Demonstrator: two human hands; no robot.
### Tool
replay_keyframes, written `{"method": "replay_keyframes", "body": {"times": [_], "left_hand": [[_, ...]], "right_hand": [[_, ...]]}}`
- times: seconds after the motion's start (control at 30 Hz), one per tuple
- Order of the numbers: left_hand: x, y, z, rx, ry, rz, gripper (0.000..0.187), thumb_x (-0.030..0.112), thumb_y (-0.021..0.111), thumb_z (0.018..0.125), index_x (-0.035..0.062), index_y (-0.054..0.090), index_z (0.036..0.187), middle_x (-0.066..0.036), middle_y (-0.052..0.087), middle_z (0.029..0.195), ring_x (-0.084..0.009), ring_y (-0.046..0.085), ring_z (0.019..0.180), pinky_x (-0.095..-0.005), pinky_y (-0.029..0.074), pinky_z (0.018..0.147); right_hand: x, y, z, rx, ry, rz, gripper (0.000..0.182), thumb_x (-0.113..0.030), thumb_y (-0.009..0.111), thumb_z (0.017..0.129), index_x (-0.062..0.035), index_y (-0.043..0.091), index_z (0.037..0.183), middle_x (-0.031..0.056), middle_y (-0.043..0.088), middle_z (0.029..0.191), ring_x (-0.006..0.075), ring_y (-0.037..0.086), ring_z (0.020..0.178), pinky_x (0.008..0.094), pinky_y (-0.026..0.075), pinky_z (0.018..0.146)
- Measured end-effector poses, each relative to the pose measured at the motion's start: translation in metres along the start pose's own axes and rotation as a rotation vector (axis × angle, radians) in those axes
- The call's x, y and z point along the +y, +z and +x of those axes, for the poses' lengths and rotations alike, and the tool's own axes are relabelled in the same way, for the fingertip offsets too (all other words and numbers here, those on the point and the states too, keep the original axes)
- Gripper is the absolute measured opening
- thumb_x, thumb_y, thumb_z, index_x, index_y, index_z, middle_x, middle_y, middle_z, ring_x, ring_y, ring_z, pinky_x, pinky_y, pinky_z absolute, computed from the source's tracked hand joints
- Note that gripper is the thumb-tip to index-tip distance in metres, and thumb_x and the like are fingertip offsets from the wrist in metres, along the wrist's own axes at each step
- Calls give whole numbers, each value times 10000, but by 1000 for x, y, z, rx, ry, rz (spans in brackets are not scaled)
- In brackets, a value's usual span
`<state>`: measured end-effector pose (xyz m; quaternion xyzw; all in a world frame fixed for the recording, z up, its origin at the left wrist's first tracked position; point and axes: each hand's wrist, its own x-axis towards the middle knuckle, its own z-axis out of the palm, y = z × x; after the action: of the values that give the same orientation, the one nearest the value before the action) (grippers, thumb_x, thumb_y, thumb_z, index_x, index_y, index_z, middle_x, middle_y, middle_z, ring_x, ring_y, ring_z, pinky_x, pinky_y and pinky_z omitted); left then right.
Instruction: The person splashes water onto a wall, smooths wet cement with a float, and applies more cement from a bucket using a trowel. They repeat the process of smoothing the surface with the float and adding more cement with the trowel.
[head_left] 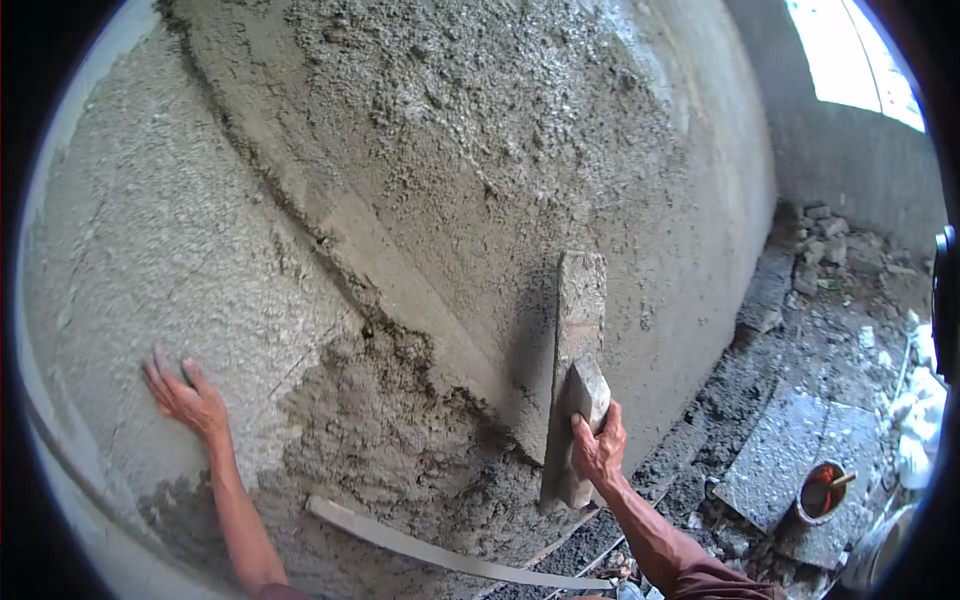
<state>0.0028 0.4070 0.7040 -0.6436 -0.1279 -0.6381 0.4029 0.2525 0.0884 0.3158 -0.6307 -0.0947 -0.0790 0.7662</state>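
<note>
My right hand [600,445] is wrapped round the grip of a long wooden plasterer's float [580,320], held upright close against the plastered wall [480,230]. Grey mortar coats the float's face and edges. On the left, my left hand [190,400] lies flat on the rough grey wall with its fingers spread. A ragged ridge of wet plaster [350,285] runs diagonally down between the two hands. Below it the mortar is darker and coarser.
A long pale straightedge [430,555] leans low in front of the wall. At the lower right, a bucket [820,490] with a stick handle in it stands on a mortar-splashed board [770,455]. Rubble [830,240] and white bags [918,425] lie farther right.
</note>
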Motion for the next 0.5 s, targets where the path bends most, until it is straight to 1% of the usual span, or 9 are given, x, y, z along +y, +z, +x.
{"method": "replay_keyframes", "body": {"times": [0.03, 0.07, 0.17, 0.27, 0.3, 0.37, 0.4, 0.47, 0.5], "left_hand": [[6, -1, 2, -7, 40, 156, 493, 401, 386, 959, 97, 430, 1345, -192, 345, 1419, -383, 308, 1313, -502, 237, 1055], [8, -1, 2, -16, 78, 320, 501, 427, 345, 964, 121, 429, 1351, -174, 342, 1426, -386, 295, 1319, -519, 224, 1052], [0, 4, -2, 37, 37, 288, 519, 453, 300, 966, 136, 428, 1357, -149, 328, 1442, -383, 269, 1333, -531, 202, 1047], [1, 4, -2, 10, 36, 242, 509, 434, 317, 972, 138, 399, 1378, -154, 313, 1450, -362, 257, 1343, -514, 168, 1067], [0, 5, -2, 10, 39, 236, 509, 434, 317, 972, 138, 399, 1378, -154, 313, 1450, -362, 257, 1343, -514, 168, 1067], [-2, 7, -6, 0, 22, 262, 506, 430, 322, 974, 142, 386, 1386, -158, 320, 1445, -353, 262, 1343, -509, 173, 1066], [2, 4, -4, -15, 29, 285, 482, 384, 375, 968, 112, 408, 1365, -193, 338, 1423, -384, 291, 1321, -524, 226, 1036], [-1, 5, -5, -18, 40, 275, 487, 385, 379, 967, 106, 405, 1365, -196, 339, 1421, -385, 290, 1320, -522, 231, 1035], [-2, 8, -6, -28, 35, 283, 492, 386, 383, 965, 100, 403, 1366, -199, 341, 1418, -386, 289, 1320, -519, 235, 1034]], "right_hand": [[-4, 4, 3, 20, -1, -16, 561, -250, 681, 767, -25, 445, 1223, 202, 605, 1005, 313, 616, 906, 378, 478, 787], [-8, 6, 6, -19, 6, 70, 586, -250, 684, 770, -25, 431, 1248, 194, 606, 1036, 288, 608, 940, 369, 473, 816], [-15, 20, 17, -172, -33, 344, 652, -232, 692, 795, -21, 382, 1328, 136, 576, 1152, 212, 549, 1047, 344, 445, 892], [2, 31, 14, -231, 6, 358, 623, -240, 659, 831, -19, 375, 1340, 122, 564, 1158, 189, 536, 1048, 328, 442, 889], [10, 36, 11, -196, -39, 371, 622, -262, 645, 842, -17, 369, 1343, 118, 563, 1151, 182, 542, 1028, 315, 454, 862], [16, 34, 6, -149, 45, 434, 592, -270, 622, 857, -31, 368, 1335, 105, 580, 1080, 170, 589, 903, 314, 502, 769], [19, 33, 13, -133, 40, 440, 592, -270, 622, 857, -31, 368, 1335, 105, 580, 1080, 170, 589, 903, 314, 502, 769], [27, 26, 18, -6, 209, 690, 523, -279, 597, 873, -62, 379, 1295, 74, 579, 917, 150, 607, 664, 290, 530, 583], [34, 17, 23, 21, 221, 689, 523, -279, 597, 873, -62, 379, 1295, 74, 579, 917, 150, 607, 664, 290, 530, 583]]}}
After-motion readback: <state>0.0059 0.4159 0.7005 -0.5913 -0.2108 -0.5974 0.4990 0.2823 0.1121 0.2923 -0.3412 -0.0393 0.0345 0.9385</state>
